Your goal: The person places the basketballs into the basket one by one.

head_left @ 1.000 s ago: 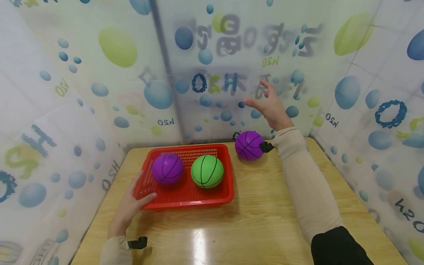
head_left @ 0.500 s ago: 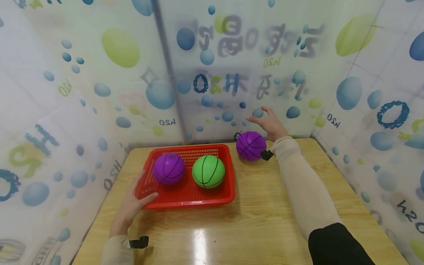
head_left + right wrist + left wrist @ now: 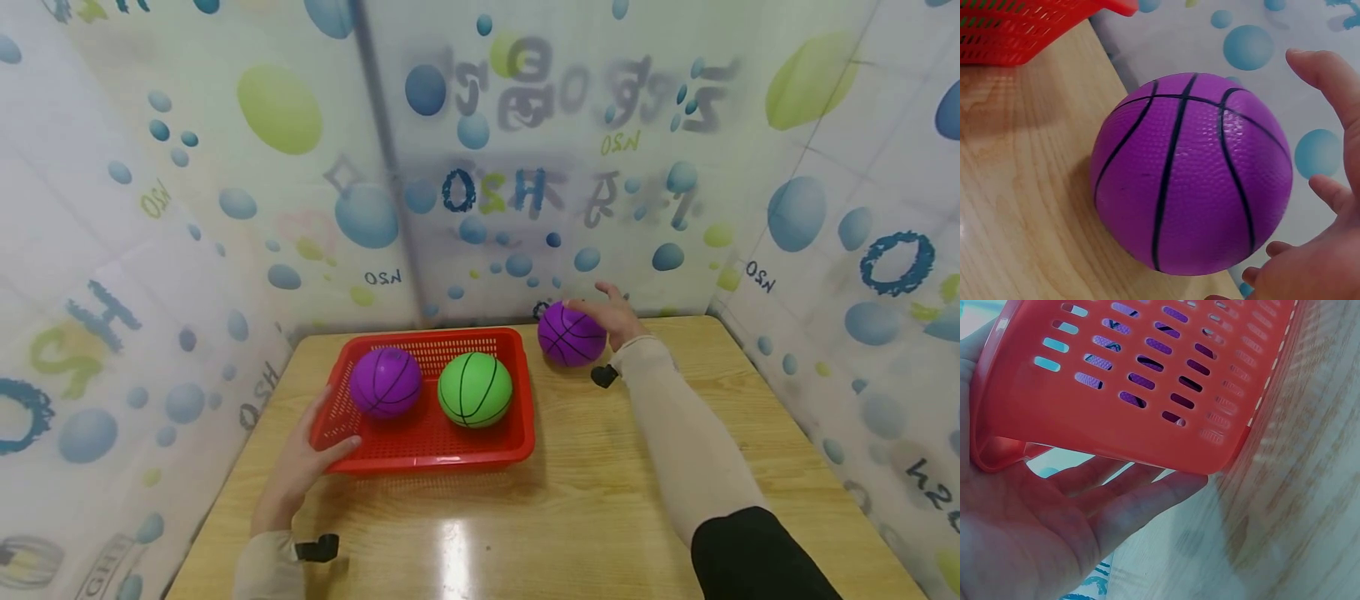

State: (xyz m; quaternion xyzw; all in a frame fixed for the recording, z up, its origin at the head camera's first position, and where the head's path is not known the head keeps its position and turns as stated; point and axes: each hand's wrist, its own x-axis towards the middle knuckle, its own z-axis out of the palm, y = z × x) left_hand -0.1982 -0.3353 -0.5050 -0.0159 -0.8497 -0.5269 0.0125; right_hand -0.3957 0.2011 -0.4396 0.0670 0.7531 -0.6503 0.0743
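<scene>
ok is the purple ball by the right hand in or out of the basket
Out: that purple ball sits on the table, beside the basket.

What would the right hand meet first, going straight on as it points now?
Most likely the purple ball outside the basket: in the head view one of the fingers crosses its top edge, but depth is unclear and they might pass above.

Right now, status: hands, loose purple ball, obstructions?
Left hand gripping red basket. Right hand open beside loose purple ball, not gripping. Ball on table, right of basket. No obstruction seen between.
</scene>
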